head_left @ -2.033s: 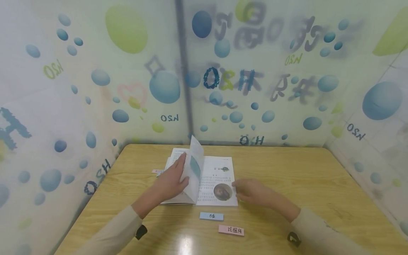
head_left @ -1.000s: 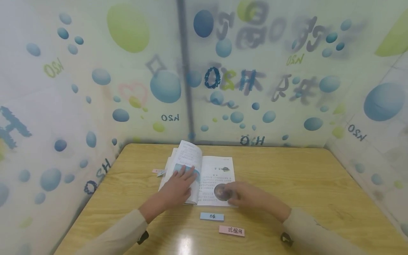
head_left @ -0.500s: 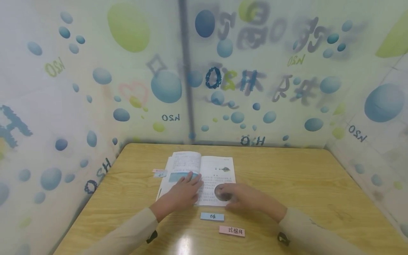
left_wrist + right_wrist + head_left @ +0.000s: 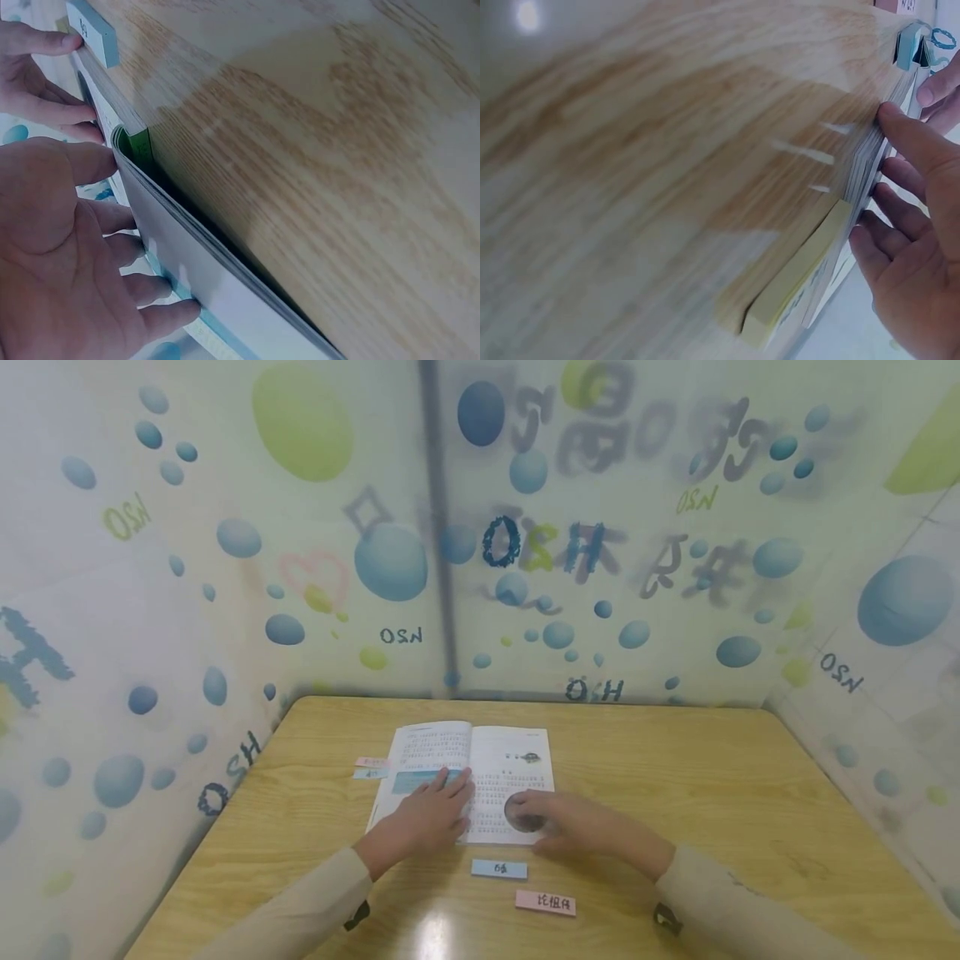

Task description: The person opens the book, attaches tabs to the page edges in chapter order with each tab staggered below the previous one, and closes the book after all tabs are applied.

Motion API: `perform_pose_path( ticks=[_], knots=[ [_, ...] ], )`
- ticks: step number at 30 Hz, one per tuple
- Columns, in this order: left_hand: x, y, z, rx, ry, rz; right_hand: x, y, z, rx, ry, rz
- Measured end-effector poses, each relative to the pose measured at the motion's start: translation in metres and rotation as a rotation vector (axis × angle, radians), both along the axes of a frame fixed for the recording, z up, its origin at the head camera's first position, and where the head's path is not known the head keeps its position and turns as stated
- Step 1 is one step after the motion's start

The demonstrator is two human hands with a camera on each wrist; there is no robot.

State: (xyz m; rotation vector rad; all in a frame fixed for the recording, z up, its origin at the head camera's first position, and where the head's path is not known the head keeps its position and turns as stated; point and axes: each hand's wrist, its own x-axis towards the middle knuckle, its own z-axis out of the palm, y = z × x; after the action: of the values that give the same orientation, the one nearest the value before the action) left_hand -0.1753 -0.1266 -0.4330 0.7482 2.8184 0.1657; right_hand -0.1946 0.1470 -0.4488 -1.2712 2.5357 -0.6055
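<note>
An open book (image 4: 495,743) lies on the wooden table. My left hand (image 4: 423,817) rests on its left page, fingers spread and nearly straight over a blue printed box; in the left wrist view the fingertips touch the page near the curved spine. My right hand (image 4: 585,825) rests on the lower right corner of the right page, partly over a round printed picture (image 4: 516,812). In the right wrist view its thumb touches the book's near edge and its loosely bent fingers lie on the page. A yellow pad (image 4: 791,281) sits beside the book there, hidden in the head view.
A blue labelled pad (image 4: 498,869) and a pink labelled pad (image 4: 545,902) lie in front of the book. Pink (image 4: 371,762) and blue (image 4: 371,773) tabs show at its left edge. Patterned walls (image 4: 637,568) enclose the table (image 4: 675,760) at the back and sides.
The upright leaf has turned over to the left and now lies flat. My left hand has moved right and down toward the spine; my right hand has moved from the book's edge onto the page.
</note>
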Motion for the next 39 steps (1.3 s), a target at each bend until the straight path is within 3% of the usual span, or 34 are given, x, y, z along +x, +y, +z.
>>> perform_pose_path(
  ticks=[24,39],
  knots=[
    [-0.003,0.008,0.001,-0.102,0.004,0.03,-0.001,0.003,-0.001,0.003,-0.033,-0.001],
    [0.001,0.013,0.009,-0.062,-0.034,0.051,0.001,0.003,0.002,0.013,-0.043,-0.019]
  ],
)
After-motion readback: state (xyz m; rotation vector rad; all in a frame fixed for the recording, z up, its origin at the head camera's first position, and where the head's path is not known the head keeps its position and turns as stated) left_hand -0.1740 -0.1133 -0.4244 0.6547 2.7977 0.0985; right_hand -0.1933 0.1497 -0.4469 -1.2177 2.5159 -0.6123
